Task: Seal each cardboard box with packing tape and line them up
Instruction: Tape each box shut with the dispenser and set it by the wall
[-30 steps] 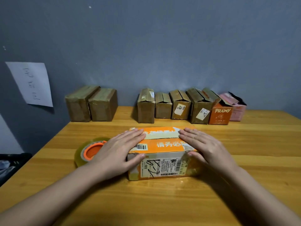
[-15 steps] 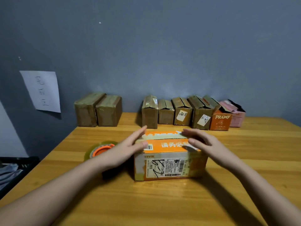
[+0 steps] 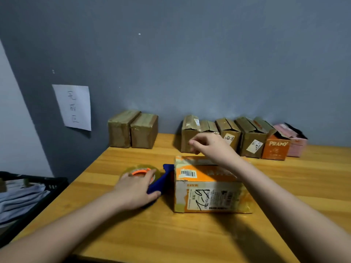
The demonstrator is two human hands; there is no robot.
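- The orange box sat on the wooden table, in the middle of its near half. Its top and upper front were orange with a small barcode sticker, and a large white shipping label with handwritten marks covered most of the front face. Glossy clear tape wrapped its lower right corner.
- Its long axis ran left to right, parallel to the table's near edge, with the labelled face toward the person.
- The tape dispenser, with a blue handle, an orange hub and a clear roll, lay just left of the box, its blue part close against the box's left side.
- The left hand gripped the dispenser, fingers curled over the roll and thumb against the blue handle.
- The right hand hovered over the box's far top edge with fingers loosely curled and holding nothing; whether it touched the box could not be told.
- Two taped brown boxes stood against the grey wall at the back left. A gap separated them from a row of unsealed boxes, ending in an orange carton marked PRAMY and a pink box.
- Bare tabletop lay open in front of the box and to its right. The table's left edge ran close beside the dispenser, with a dark basket of cloth below it.
- A white paper sheet hung on the wall at left.
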